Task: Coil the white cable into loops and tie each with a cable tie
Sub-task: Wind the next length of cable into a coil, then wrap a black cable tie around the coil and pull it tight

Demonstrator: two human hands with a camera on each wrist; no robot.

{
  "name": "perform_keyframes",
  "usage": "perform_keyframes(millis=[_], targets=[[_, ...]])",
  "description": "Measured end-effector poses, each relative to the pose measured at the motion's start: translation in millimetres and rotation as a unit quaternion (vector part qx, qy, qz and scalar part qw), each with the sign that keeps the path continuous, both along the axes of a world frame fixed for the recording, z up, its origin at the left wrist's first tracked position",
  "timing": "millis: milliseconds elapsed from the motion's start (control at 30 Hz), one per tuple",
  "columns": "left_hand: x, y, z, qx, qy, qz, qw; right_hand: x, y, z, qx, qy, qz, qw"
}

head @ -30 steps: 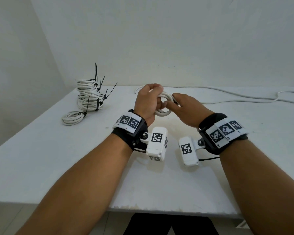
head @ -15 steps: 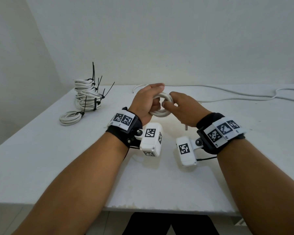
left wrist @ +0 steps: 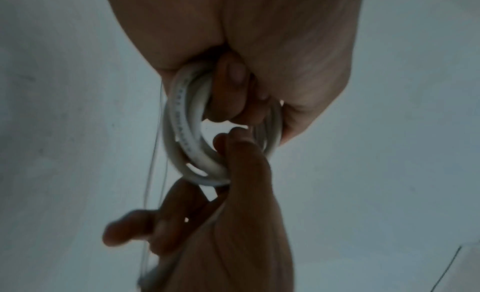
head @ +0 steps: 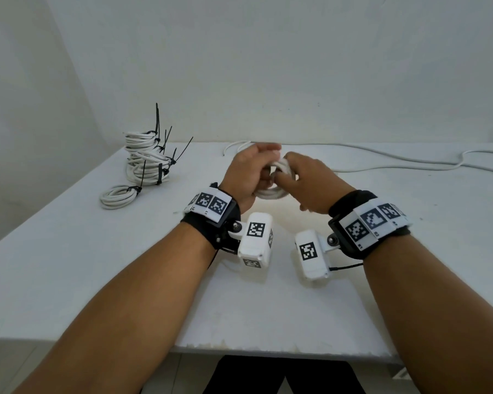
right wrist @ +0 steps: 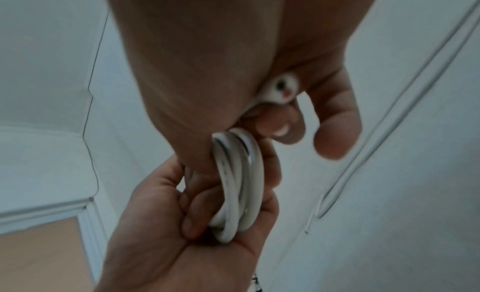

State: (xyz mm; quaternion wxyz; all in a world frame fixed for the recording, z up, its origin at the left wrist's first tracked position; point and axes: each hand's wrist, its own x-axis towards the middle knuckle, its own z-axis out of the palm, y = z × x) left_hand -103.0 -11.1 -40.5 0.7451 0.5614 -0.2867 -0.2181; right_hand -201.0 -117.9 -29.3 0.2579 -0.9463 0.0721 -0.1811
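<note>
Head view: above the middle of the white table (head: pixel 97 265), both hands meet on a small coil of white cable (head: pixel 269 192). The left hand (head: pixel 246 173), at 9 o'clock of the coil, has its fingers curled round the windings; the right hand (head: pixel 305 182), at 3 o'clock, has its fingers bent onto the far side. The uncoiled run of cable (head: pixel 410 163) trails off toward 2 o'clock along the back of the table. At 10 o'clock stands a stack of finished coils (head: pixel 145 160) bound with black cable ties (head: pixel 157 120), with one tied coil (head: pixel 118 196) lying just beside it.

Left wrist view: the left hand's fingers (left wrist: pixel 228 89) are clamped on the upper part of the coil (left wrist: pixel 187 136); the right hand's fingertips (left wrist: pixel 241 144) press into its lower rim.

Right wrist view: the cut cable end (right wrist: pixel 281 89) sits pinched under the right hand's fingers (right wrist: pixel 335 115), while the left hand's palm (right wrist: pixel 168 245) cups the windings (right wrist: pixel 241 185) from 6 o'clock.

The step in hand looks like closing off one loop bundle. Next, I judge, one hand must keep the windings squeezed while the other fetches a tie; no loose tie shows near the hands
</note>
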Motion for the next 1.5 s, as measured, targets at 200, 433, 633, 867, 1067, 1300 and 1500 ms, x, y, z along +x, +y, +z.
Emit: perform_keyframes(millis=[200,433,633,867,1067,1300,1500], targets=[[-4.2,-2.9,0.4,-0.059,0.055,-0.007,0.997,1.7,-3.3,-0.4,0.041,0.010,-0.007,0.999],[0.8,3.3,-0.7,0.099,0.052,-0.088,0.990,-1.9,-6.7,-2.9,-0.081,0.101,0.035,0.991],[-3.9,-1.3,11.0,-0.060,0.119,0.023,0.991,8.1,1.0,-0.3,0.026,-0.022,-0.026,0.999],[-0.4,8.4,4.6,0.125,0.113,-0.171,0.971,-2.5,-6.8,-5.3,-0.109,0.151,0.030,0.982],[0.7,1.6,10.0,-0.028,0.096,0.013,0.995,11.7,0.6,-4.3,-0.051,-0.005,-0.053,0.997],[5.1,18.7,8.3,0.134,0.121,-0.220,0.959,-2.3,1.2,3.0,-0.109,0.170,0.031,0.979],[-5.2,-5.7,7.5,0.070,0.072,-0.096,0.990,-15.1,-6.0,3.7,-0.036,0.081,-0.031,0.996]])
